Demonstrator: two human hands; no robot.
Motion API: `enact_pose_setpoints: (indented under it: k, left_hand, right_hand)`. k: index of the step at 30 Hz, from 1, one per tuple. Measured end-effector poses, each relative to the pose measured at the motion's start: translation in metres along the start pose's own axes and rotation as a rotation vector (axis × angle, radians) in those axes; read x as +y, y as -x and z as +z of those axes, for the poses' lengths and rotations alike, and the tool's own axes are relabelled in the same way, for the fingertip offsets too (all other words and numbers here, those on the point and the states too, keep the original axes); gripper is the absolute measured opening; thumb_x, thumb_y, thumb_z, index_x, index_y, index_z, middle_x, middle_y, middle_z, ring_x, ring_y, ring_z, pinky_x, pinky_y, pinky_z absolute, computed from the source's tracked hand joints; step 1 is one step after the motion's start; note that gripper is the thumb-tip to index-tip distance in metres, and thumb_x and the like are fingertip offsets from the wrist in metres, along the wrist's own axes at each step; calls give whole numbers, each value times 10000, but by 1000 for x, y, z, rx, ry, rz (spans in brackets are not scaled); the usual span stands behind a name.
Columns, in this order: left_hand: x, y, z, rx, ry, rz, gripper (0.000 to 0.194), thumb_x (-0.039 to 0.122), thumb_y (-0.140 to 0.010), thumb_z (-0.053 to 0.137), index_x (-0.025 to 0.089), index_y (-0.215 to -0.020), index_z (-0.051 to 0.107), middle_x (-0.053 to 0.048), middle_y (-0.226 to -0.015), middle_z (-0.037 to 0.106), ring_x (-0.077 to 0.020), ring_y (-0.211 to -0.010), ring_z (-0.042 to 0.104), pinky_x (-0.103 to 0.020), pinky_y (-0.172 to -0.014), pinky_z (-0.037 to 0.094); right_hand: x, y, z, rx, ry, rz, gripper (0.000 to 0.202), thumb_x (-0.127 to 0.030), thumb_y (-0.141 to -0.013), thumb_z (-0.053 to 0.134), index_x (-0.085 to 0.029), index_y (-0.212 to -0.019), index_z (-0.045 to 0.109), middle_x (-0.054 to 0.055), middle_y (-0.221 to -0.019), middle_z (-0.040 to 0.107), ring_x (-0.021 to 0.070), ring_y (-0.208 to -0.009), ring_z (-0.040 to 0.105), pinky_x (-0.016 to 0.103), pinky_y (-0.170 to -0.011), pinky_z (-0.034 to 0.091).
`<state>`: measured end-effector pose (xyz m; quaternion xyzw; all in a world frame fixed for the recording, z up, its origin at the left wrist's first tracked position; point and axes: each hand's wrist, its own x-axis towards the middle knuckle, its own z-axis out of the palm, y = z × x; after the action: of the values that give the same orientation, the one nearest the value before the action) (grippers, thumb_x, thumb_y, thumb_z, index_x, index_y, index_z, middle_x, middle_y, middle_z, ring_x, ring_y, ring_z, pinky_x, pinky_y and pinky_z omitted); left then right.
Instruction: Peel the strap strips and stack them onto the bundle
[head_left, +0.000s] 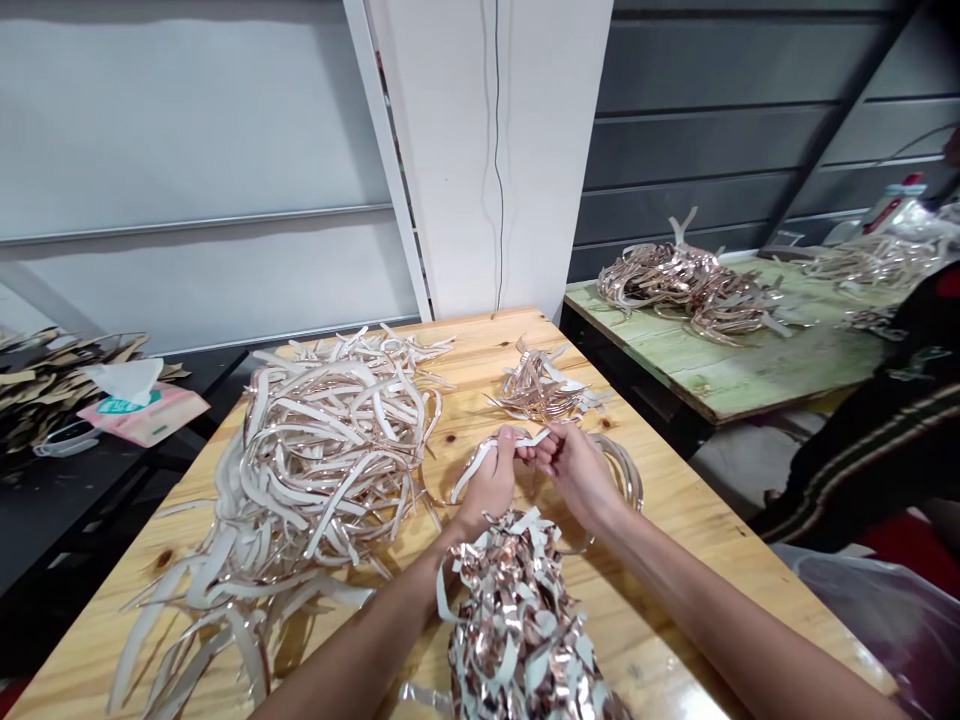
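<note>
The right hand (581, 470) partly hides coiled strips (631, 472) while the bottom edge crops the foil bundle (517, 620)

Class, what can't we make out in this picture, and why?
All in the head view:
- Full length of the strip: fingers of the left hand and right hand cover parts.
- Whole coil: partly behind the right hand and forearm.
- Near end of the shiny fringed bundle: cut off by the bottom edge.
- Print on the tissue packet: too small.
</note>
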<state>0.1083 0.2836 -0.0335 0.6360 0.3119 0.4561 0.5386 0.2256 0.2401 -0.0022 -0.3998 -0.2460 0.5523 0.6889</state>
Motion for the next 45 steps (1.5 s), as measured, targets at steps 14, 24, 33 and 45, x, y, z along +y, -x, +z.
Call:
enact_pose_setpoints:
  k: [14, 24, 33, 45]
  left_hand:
    - [4, 7, -2, 205, 17, -3, 458, 549, -1048, 371, 224, -887, 652, -81, -938, 689, -239, -959, 635, -372, -951, 466]
    - [0, 3, -4, -34, -148, 79, 338, 504, -1026, 461, 243, -825, 537, -60, -817, 583, -239, -827, 573, -400, -824, 461]
    - [-9, -1, -2, -167, -190, 152, 429, 500, -1074, 271, 253, -799, 489, -90, -838, 598, -244, -836, 567, -427, -823, 465]
    - [10, 4, -1, -130, -304, 236, 404, 471, -1059, 300, 264, -760, 477, -65, -716, 561, -251, -717, 550, -460, -814, 447]
  right_hand:
    - [5, 6, 5, -29, 182, -78, 373, -394, -736, 875, -233, -763, 540, -38, -725, 552, 161, -701, 549, 292, -709, 480]
    - [8, 9, -8, -196, 805, -382, 281, -378, -995, 509, -215, -768, 538, -20, -730, 558, 172, -698, 501, 299, -675, 379]
    - [-4, 10, 4, -46, 179, -100, 399, -361, -878, 651, -227, -591, 407, -72, -528, 386, 109, -521, 369, 239, -510, 324]
    - [-35, 3, -2, -2, -499, 204, 324, -161, -903, 601, -212, -660, 393, -105, -536, 342, 43, -393, 326, 153, -350, 247]
